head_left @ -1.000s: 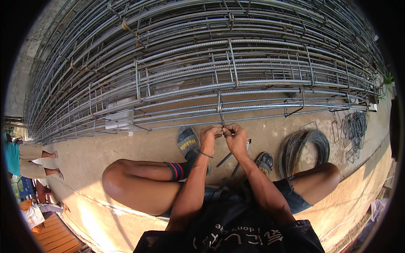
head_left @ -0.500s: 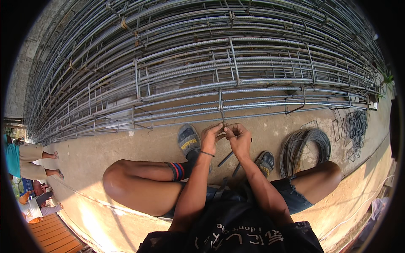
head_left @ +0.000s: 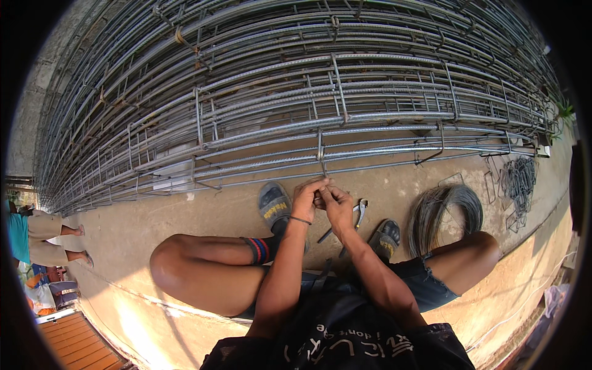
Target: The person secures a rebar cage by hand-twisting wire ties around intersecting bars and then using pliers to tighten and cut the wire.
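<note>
My left hand [head_left: 306,201] and my right hand [head_left: 338,207] meet in front of me, fingers pinched together. Between them is something thin, too small to make out. Just past the fingertips hangs the lower end of a steel stirrup [head_left: 320,147], which wraps the nearest long bars of a rebar cage [head_left: 259,166]. Partly behind my right hand, a pair of pincers [head_left: 359,213] lies on the floor, its handles toward me.
Stacked rebar cages [head_left: 271,74] fill the far side. A coil of thin wire [head_left: 425,216] lies by my right knee, with a pile of bent stirrups [head_left: 518,185] beyond it. Sandals [head_left: 274,203] are on my feet. People [head_left: 46,237] are at the far left, near an orange slatted panel [head_left: 80,345].
Both hands have drawn slightly toward me and left, their fingers bunched closer together. The pincers' jaws now show beside my right hand. People at the left edge have shifted.
</note>
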A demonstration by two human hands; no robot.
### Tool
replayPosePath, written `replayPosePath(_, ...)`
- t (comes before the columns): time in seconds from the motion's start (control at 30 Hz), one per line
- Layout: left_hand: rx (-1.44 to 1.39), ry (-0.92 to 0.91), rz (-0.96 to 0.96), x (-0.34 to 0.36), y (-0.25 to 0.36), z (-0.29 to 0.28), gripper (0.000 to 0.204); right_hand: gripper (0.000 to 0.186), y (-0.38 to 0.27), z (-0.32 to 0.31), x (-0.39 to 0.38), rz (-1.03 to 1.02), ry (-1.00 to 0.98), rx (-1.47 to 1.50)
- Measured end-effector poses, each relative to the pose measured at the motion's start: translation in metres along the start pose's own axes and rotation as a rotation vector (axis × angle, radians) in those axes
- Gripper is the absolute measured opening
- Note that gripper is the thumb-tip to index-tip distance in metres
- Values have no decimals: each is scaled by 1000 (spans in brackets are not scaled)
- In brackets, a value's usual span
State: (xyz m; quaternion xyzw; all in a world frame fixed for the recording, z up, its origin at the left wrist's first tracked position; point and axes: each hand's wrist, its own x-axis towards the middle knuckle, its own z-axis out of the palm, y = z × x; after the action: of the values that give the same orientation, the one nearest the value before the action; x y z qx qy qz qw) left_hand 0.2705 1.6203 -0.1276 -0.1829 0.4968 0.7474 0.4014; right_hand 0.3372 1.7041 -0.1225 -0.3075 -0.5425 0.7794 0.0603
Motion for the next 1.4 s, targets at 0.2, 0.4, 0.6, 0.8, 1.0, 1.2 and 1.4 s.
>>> replayPosePath(0.2, -411, -125, -164, 14, -9, -8, 26, 27, -8, 1, -2, -151, 71, -354)
replayPosePath(0.4, -540, -194, -32, 22, -26, -8, 17, 31, -32, 10, -3, -438, 142, -958)
replayPosePath(0.6, -419, -350, 195, 19, -30, -8, 22, 28, -48, -9, 12, -418, 31, -1090)
replayPosePath(0.8, -266, -102, 235, 12, -27, -3, 25, 25, -35, -37, 44, -224, -206, -493)
replayPosePath(1.0, -103, -9, 335, 7, -23, 3, 27, 21, -26, -43, 40, 281, -225, 27)
replayPosePath(1.2, -38, 90, 373, 0, -24, 10, 30, 9, -20, -27, 14, -796, 181, -926)
replayPosePath(1.4, 7, 120, 364, -6, -19, 13, 33, 31, -22, -30, 6, -913, 125, -1025)
